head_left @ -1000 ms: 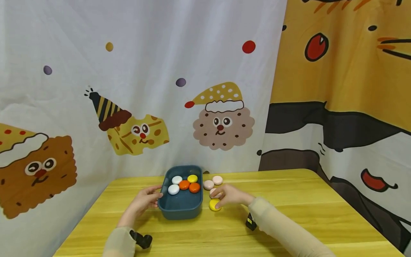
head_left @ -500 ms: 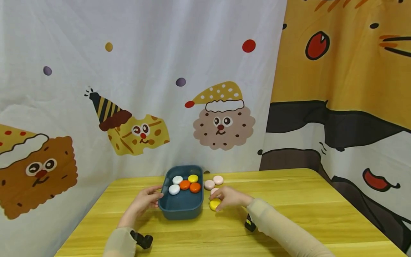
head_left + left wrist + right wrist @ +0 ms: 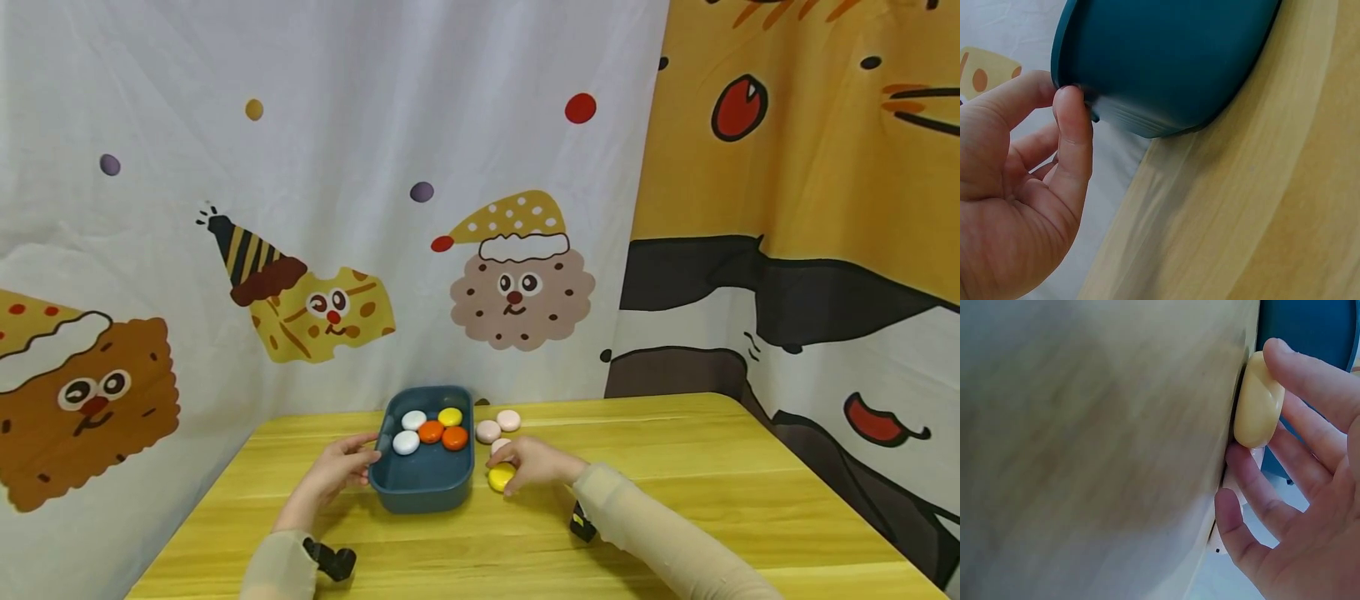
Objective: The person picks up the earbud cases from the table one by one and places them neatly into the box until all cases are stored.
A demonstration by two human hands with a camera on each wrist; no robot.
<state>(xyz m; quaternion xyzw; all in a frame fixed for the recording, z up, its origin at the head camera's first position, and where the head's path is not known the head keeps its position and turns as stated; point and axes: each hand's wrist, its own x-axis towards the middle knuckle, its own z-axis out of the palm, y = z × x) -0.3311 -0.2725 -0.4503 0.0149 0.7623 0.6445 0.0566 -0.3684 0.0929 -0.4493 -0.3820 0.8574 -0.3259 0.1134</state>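
At its left side, my left hand [image 3: 339, 468] pinches the rim of a dark teal plastic box [image 3: 423, 500]; thumb and forefinger meet there in the left wrist view. Inside lie white, orange [image 3: 454, 438] and yellow rounded discs. To the box's right, my right hand [image 3: 542, 462] holds a glossy yellow disc [image 3: 1259, 403] low at the tabletop. Its thumb lies on the disc's near side, fingers around the far side. A pale pink disc [image 3: 500, 450] is partly hidden behind this hand.
Two more pale pink discs [image 3: 498, 426] lie beyond the right hand, near the box's right wall. Everything stands on a yellow wood-grain table [image 3: 675, 483]. A printed cartoon curtain [image 3: 360, 125] hangs right behind its far edge.
Over the last second the right hand has shifted very slightly at the yellow disc, which stays in place. The left hand and the box have not moved.
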